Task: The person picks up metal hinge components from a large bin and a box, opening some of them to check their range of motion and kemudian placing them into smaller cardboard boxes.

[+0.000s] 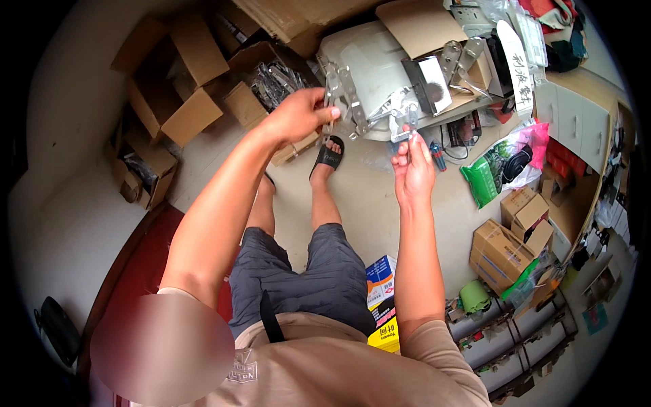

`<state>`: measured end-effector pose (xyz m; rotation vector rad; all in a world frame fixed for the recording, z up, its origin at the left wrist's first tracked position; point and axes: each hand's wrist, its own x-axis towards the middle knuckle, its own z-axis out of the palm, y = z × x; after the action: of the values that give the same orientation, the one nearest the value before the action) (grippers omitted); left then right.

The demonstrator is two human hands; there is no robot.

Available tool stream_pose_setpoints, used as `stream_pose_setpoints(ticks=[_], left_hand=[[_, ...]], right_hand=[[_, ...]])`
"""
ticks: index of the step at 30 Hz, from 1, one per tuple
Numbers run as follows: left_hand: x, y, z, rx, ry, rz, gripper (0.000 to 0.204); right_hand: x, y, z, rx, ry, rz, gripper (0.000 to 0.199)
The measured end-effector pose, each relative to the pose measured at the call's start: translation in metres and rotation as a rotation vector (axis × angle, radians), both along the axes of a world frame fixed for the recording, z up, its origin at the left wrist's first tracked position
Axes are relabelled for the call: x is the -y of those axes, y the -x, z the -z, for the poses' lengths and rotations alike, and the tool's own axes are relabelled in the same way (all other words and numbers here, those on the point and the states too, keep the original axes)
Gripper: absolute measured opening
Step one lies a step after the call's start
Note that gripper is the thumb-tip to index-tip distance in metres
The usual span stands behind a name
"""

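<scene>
My left hand (298, 119) is closed, its thumb and fingers pinching the edge of a shiny metal bracket (354, 108) with several cut-out holes. The bracket hangs over the near left edge of a pale grey table (373, 51). Off to the right, my right hand (415, 173) has its palm up and its fingers closed on a small clear and silvery piece (401, 129). That piece is held at the table's front edge, and its exact kind cannot be made out. A black and white box (434, 85) lies just beyond it.
Open cardboard boxes (193, 112) stand at the left, one carton of metal parts (274, 85) beside the table. More metal brackets (461, 64) lie at the table's right. A green and pink bag (495, 163) and cartons (502, 254) rest on the floor, near white drawers (573, 122).
</scene>
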<state>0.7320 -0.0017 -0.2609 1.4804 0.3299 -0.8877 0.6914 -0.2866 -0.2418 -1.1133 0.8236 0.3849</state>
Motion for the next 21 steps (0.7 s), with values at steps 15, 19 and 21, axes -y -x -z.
stream_pose_setpoints(ticks=[15, 19, 21], left_hand=[[0.035, -0.094, 0.026, 0.405, -0.577, 0.251, 0.039], [0.048, -0.094, 0.016, 0.434, -0.648, 0.161, 0.042], [0.055, -0.093, 0.013, 0.434, -0.676, 0.107, 0.041]], right_hand=[[0.028, -0.042, 0.056, 0.004, -0.088, -0.055, 0.032], [0.027, -0.041, 0.061, 0.03, 0.371, -0.23, 0.032], [0.024, -0.04, 0.061, 0.077, 0.682, -0.318, 0.033]])
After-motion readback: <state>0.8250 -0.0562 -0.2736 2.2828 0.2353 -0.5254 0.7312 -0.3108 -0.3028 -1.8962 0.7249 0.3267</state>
